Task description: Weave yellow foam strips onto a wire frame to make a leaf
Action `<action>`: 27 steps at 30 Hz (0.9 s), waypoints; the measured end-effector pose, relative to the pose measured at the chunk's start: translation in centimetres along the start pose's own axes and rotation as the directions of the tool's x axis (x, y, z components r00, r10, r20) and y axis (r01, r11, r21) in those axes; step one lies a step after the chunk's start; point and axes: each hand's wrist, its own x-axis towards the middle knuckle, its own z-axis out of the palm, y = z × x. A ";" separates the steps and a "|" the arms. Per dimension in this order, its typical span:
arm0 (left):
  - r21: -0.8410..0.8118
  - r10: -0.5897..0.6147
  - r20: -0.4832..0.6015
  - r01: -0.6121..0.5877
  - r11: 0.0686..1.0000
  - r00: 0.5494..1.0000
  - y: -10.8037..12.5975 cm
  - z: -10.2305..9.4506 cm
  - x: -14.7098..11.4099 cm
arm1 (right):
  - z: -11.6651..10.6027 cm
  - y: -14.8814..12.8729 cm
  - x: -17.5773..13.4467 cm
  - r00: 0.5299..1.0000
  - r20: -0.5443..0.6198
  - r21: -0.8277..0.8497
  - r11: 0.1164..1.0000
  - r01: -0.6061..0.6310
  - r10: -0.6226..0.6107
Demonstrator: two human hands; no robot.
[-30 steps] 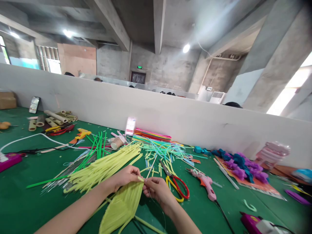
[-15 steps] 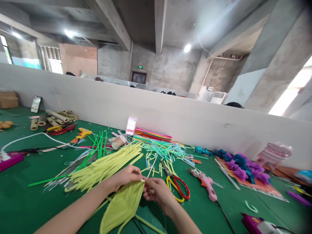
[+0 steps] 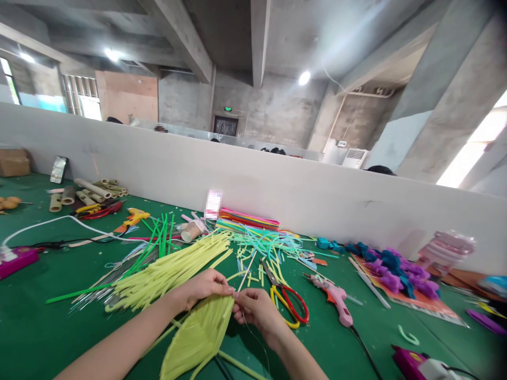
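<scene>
Low in the middle of the head view, a leaf-shaped piece made of yellow-green pipe cleaners point(image 3: 200, 335) hangs with its upper tip pinched in my left hand point(image 3: 209, 289). Close against that tip, my right hand point(image 3: 257, 311) has thumb and forefinger pressed together on a thin wire point(image 3: 253, 335), which curves down below the palm. Exactly how the wire meets the tip is hidden by my fingers. Scissors point(image 3: 291, 303) with red and yellow handles lie just right of my right hand. Beyond my left hand spreads a pile of loose yellow-green pipe cleaners point(image 3: 178, 264).
A pink glue gun point(image 3: 336, 303) lies to the right, its cord trailing forward. Purple and teal fuzzy pieces point(image 3: 396, 269) rest on an orange sheet. Bamboo tubes point(image 3: 95, 189), pliers point(image 3: 99, 210) and a yellow glue gun point(image 3: 135, 217) lie far left. A white partition point(image 3: 301, 190) bounds the green table.
My left fingertips have shifted slightly and now cover the folded tip of the leaf shape. The piece has tilted a little to the left. Everything else looks unmoved.
</scene>
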 end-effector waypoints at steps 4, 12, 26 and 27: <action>-0.008 -0.012 0.010 0.012 1.000 1.000 0.4 -0.2 -0.3 | 0.1 -0.2 0.2 0.999 -0.033 0.005 0.999 0.043 -0.043; -0.027 -0.057 0.054 0.058 0.998 0.997 0.4 -0.7 -0.4 | -0.7 -0.3 0.6 0.993 -0.084 -0.038 0.996 0.077 -0.080; -0.018 -0.053 0.075 0.054 0.998 0.996 0.2 -0.9 -0.1 | -0.3 -0.1 0.9 0.987 -0.074 -0.165 0.978 0.128 -0.142; -0.026 -0.052 0.073 0.054 0.998 0.996 0.3 -0.9 -0.1 | -0.4 -0.1 0.9 0.987 -0.080 -0.165 0.978 0.128 -0.142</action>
